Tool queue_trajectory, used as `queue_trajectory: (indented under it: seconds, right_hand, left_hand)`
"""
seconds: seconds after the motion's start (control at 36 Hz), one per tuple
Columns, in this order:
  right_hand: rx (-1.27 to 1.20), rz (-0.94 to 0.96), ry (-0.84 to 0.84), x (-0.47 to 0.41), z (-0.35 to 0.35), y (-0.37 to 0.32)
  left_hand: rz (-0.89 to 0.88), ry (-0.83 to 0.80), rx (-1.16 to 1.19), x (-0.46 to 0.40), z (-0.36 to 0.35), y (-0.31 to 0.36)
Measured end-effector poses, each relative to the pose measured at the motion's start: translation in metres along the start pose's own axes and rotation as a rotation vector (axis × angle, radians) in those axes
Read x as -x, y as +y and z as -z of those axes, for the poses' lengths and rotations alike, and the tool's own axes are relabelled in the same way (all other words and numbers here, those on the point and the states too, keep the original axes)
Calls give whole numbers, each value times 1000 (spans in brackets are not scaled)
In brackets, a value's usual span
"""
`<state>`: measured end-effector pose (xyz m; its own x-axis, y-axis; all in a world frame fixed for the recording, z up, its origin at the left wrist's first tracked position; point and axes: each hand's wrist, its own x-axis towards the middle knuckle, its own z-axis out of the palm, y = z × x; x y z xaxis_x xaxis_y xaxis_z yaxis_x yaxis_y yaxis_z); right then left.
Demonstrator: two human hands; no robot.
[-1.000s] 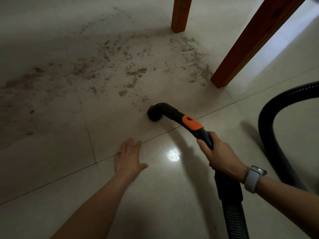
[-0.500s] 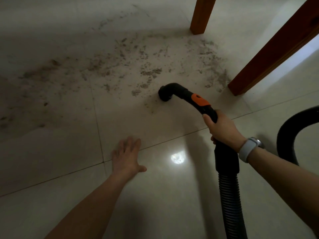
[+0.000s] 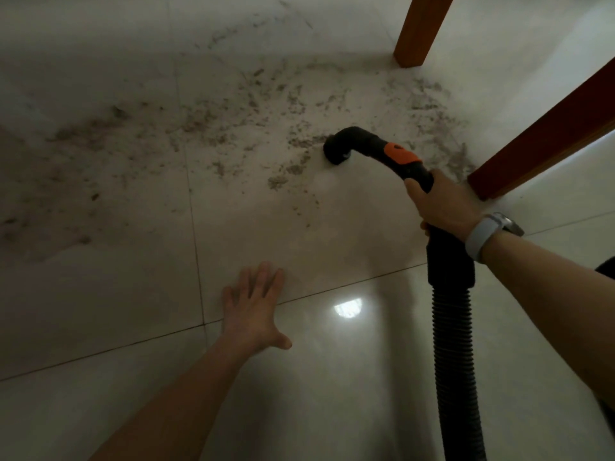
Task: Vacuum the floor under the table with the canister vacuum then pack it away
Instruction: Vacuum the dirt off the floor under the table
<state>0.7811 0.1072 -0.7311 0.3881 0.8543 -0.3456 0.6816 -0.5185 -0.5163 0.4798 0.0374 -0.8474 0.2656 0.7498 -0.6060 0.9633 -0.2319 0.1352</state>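
My right hand (image 3: 444, 207) grips the black vacuum handle (image 3: 392, 158), which carries an orange slider. The curved nozzle end (image 3: 336, 151) points down onto the pale tiled floor at the near edge of a wide patch of dark dirt (image 3: 233, 128). A ribbed black hose (image 3: 456, 354) runs from the handle down to the bottom of the view. My left hand (image 3: 253, 307) lies flat on the tiles with its fingers spread, well left of the hose. The canister itself is out of sight.
Two brown wooden table legs stand nearby: one at the back (image 3: 421, 28), one slanting in from the right (image 3: 539, 138) just beyond my right hand. A bright light reflection (image 3: 347, 307) shines on the glossy tile between my arms.
My right hand has pushed the nozzle forward from the bare tile into the near edge of the dirt. The view has shifted forward with it. My left hand stays flat on the floor.
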Motion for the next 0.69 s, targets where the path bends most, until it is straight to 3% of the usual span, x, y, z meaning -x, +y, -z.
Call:
queue_trajectory:
  seconds: [0.33,0.69]
  right_hand:
    - [-147,-25,-82,-20,-9,-34]
    - [33,136,-85,-6,-4,-32]
  left_hand:
    - [-14,-2,6,2,2,0]
    - [-9,1,-2,1,1,-1]
